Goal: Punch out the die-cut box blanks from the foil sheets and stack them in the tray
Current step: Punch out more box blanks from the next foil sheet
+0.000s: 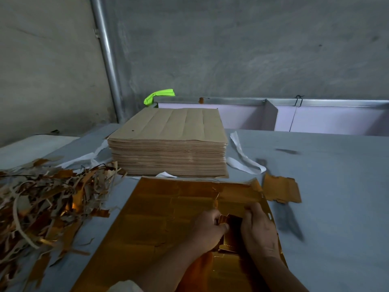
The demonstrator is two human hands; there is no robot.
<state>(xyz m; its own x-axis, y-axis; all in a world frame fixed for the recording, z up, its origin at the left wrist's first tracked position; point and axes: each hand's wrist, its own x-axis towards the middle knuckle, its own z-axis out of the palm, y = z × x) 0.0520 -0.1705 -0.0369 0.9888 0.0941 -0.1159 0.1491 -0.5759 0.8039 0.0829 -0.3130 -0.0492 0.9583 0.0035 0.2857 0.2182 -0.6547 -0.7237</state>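
Box blank sits half-lifted out of the gold foil sheet, which lies flat on the tabletop near the front edge. The left hand pinches the blank's left edge w/ curled fingers, and the right hand curls over its right side, tips hidden. Main risk: pulling up before the last nicks give. That would prob. tear a flap or crease the foil face, esp. as the sheet itself isn't pinned down and could lift w/ the blank. One loose blank lies just right of the sheet, not yet in the tray at the back. A divider splits the tray into compartments; only their upper walls show, so contents can't be told. Scrap strips pile up at left – close enough to snag the sheet's edge.
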